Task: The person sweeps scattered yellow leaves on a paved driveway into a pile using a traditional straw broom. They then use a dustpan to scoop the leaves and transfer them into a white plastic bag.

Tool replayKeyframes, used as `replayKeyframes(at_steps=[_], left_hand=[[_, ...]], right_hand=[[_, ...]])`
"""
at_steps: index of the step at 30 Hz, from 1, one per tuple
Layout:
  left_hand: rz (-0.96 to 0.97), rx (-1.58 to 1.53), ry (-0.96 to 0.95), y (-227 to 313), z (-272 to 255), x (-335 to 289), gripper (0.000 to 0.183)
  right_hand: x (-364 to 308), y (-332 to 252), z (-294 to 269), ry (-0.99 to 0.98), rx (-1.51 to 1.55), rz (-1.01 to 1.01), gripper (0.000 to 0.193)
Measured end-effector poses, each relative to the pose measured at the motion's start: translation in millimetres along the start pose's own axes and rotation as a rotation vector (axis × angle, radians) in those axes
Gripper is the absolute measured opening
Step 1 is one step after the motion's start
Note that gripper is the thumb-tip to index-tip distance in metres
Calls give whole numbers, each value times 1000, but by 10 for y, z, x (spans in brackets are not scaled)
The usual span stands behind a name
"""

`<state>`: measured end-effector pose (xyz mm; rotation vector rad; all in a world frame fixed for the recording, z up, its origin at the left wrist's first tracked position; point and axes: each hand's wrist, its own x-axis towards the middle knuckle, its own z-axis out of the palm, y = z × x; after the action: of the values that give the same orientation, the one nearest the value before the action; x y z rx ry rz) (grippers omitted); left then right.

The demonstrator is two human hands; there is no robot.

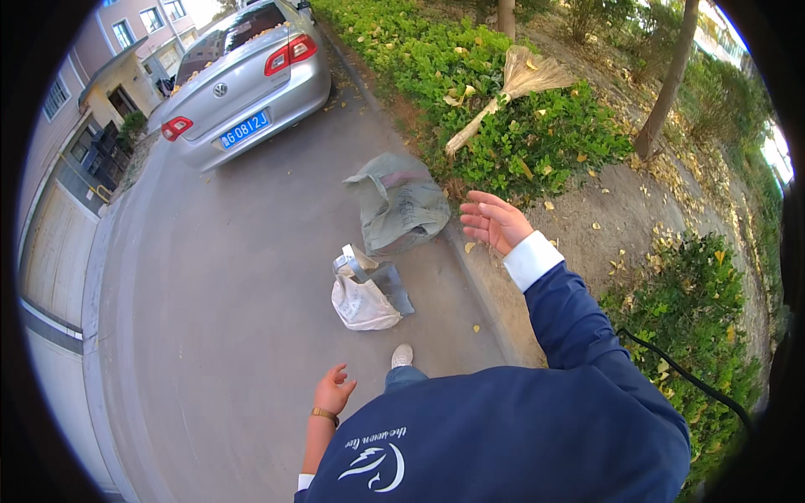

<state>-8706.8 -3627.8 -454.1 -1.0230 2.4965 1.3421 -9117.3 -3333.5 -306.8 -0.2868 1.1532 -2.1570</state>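
Note:
My right hand [496,222] reaches out over the curb with its fingers stretched and nothing in it. Nearest to it is a grey-green woven sack [404,210], slumped on the pavement against the curb. Lower down, my left hand [334,391] hangs near my body, empty, its fingers apart and slightly bent. Between the hands and the sack stands a whitish cloth bag [362,303] with a grey metal piece [392,287], perhaps a dustpan, beside or partly in it; which of these I cannot tell. A straw broom [511,94] lies across the green hedge, bristles pointing away to the right.
A silver car [243,80] is parked ahead on the grey roadway [210,277]. The curb [482,310] runs along the right, with bare soil, fallen yellow leaves and a tree trunk [667,88] beyond. A black cable [688,377] trails by my right arm. Buildings line the left.

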Motion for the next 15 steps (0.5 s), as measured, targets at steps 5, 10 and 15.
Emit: replayKeyframes(at_steps=[5,10,15], left_hand=[[131,144,32,57,-291,1642,64],[112,321,-40,342,-323,3551,76],[-11,328,-89,373,-97,4778,90]], right_hand=[[1579,-91,-286,238,-82,-112,54],[3091,-97,-945,811,-302,68,62],[3901,174,-1475,984,-205,19,56]])
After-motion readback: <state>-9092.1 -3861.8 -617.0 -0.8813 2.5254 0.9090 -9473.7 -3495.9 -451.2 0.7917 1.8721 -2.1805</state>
